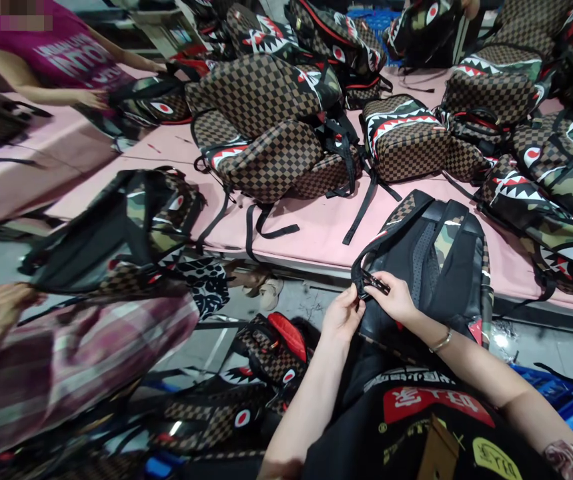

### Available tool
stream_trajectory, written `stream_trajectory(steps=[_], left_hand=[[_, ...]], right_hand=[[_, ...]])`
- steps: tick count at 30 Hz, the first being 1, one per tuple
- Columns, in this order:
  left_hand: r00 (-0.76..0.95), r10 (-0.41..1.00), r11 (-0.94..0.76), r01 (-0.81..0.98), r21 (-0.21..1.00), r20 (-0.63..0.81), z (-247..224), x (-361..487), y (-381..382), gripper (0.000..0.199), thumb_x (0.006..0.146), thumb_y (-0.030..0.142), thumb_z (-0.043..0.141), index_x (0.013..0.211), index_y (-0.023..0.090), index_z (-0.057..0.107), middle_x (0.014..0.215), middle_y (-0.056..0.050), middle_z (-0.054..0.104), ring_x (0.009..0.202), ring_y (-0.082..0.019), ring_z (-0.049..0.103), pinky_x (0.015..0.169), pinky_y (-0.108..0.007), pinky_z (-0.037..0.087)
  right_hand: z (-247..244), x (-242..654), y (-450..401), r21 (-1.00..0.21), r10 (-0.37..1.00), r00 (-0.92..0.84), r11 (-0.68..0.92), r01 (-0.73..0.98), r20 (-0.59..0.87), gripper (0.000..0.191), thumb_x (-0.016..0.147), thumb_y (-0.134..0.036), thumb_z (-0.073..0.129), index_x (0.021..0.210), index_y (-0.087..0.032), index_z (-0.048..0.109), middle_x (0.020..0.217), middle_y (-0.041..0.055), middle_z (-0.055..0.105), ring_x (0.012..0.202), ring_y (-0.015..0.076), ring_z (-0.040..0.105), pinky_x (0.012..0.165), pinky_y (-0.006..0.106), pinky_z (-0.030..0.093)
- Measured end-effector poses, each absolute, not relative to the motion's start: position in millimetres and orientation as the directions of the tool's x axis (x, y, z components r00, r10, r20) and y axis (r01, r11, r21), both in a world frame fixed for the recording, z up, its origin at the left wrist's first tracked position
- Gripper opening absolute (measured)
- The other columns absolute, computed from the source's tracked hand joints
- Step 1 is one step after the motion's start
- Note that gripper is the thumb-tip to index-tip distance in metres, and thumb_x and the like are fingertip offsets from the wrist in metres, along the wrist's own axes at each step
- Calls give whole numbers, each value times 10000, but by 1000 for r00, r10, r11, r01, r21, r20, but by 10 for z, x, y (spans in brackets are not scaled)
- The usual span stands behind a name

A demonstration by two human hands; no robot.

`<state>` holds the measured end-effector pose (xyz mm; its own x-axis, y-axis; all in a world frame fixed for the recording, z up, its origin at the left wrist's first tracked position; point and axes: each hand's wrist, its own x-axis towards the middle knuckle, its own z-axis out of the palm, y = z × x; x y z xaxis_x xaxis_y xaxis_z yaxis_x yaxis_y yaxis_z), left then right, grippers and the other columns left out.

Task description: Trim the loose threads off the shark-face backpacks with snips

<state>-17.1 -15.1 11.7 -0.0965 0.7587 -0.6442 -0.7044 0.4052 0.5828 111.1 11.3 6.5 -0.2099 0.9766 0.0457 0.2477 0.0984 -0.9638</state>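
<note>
A black backpack (429, 253) with camouflage and checkered trim leans on the table edge in front of me, its padded back and shoulder straps facing up. My left hand (343, 312) is closed, pinching the backpack strap (359, 275) at the bag's left side. My right hand (395, 298) is closed on a small dark tool that looks like thread snips (375, 281). The tool's tip is close to the strap and my left fingertips; whether it touches the strap I cannot tell.
Checkered backpacks with shark faces (266, 153) crowd the pink table (311, 230). More bags (271, 347) lie below on the left. A co-worker at left handles another backpack (131, 233); a person in a purple shirt (61, 50) stands across. A blue crate (561, 393) is at lower right.
</note>
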Motion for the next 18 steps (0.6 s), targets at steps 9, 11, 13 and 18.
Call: stream_trajectory(steps=[9,11,13,18], left_hand=[[-433,900,23,-51,998,-43,251,-355,-140,99,583,205,751,583,202,653,883,-36,603,955,-196,533,854,-256,401],[-390,915,-51,137,989,101,205,-472,-143,104,621,269,724,690,221,662,949,-58,599,976,-221,537,881,-295,401],[-351,935,-26,71,997,49,99,-594,-145,241,623,352,716,818,229,646,945,-63,612,919,-227,574,844,-316,437],[-431,827,346,-119,931,-362,-196,-753,-204,444,540,530,730,835,222,605,941,-43,616,938,-264,584,773,-365,488]], right_hand=[[349,1202,72,-972,976,-193,139,189,101,263,815,-427,506,722,-186,550,642,-2,577,611,142,556,584,236,461],[457,1360,59,-976,981,-160,139,170,111,273,821,-440,503,734,-186,552,657,9,584,634,153,572,604,243,478],[501,1606,31,-975,989,-73,136,174,125,273,806,-458,522,775,-191,574,715,30,617,706,181,605,661,264,507],[195,2413,-174,-969,926,376,-64,239,32,420,634,-639,587,795,-252,622,885,76,669,929,312,624,791,390,553]])
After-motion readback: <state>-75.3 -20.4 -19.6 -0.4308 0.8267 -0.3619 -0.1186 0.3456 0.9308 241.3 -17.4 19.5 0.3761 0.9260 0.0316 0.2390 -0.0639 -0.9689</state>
